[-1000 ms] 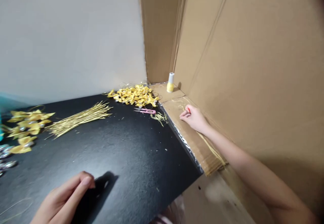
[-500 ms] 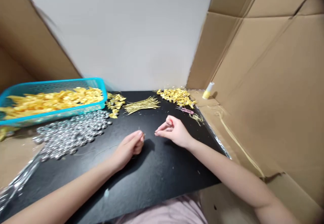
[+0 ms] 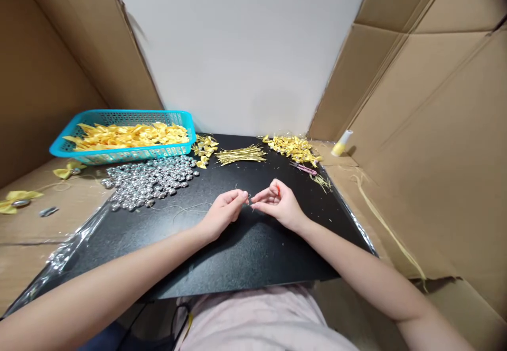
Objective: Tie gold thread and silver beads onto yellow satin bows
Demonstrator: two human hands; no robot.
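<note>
My left hand (image 3: 226,211) is closed in a pinch on a thin pale thread (image 3: 188,209), which trails away from it to the left across the black table. My right hand (image 3: 279,204), thumb and forefinger pressed together, faces it a finger's width away. A fine strand runs in the small gap between both sets of fingertips, and the right fingertips appear to pinch it. Whether anything else small sits in either pinch is too tiny to make out. Both hands hover just above the table (image 3: 237,266), near its middle.
A blue basket (image 3: 122,155) of yellow ribbon bows stands back left, behind silver beads (image 3: 150,182). Gold wire ties (image 3: 241,154) lie at the back centre. Beaded bows (image 3: 293,149), pink thread snips (image 3: 304,168) and a thread spool (image 3: 341,144) are at right. Cardboard walls (image 3: 443,129) flank the table.
My hands have come closer together, the left moving right toward the right hand, until their fingertips nearly meet. The camera view has turned left, showing more of the basket and left side.
</note>
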